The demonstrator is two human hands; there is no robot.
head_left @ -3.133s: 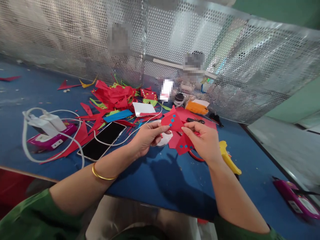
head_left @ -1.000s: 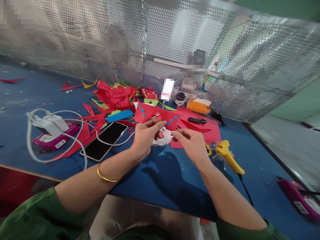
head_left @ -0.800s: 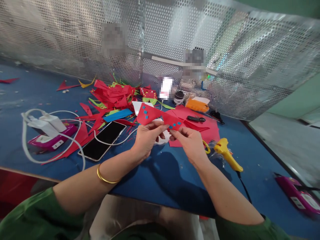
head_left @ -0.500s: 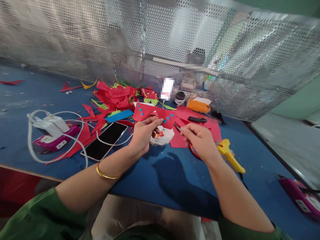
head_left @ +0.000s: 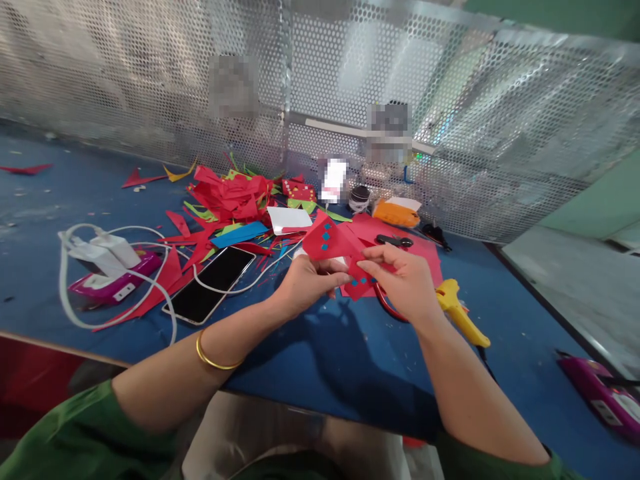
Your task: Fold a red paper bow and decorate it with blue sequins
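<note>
A red paper cutout [head_left: 315,241] with small blue squares [head_left: 325,236] stuck on it is held in the air, tilted, with one part up on the left and another lower on the right. My left hand [head_left: 311,280] pinches its lower left edge between thumb and fingers. At the other side, my right hand [head_left: 403,277] closes thumb and forefinger on the right part of the same cutout. No tool shows in the right fingers from this angle. Behind the left fingers, a white dish is mostly hidden. Red sheets [head_left: 425,263] lie under and beyond the right hand.
Red paper scraps [head_left: 233,193] are heaped at the back left, near a blue strip [head_left: 240,233] and a white card [head_left: 289,219]. A phone [head_left: 210,287], chargers with a looped cable [head_left: 100,257], a yellow glue gun [head_left: 463,313] and black-handled cutters [head_left: 394,241] lie around.
The red cutout has turned clockwise and come down to the right. My right fingers now grip it; the thin pointed tool seen in them before is out of sight.
</note>
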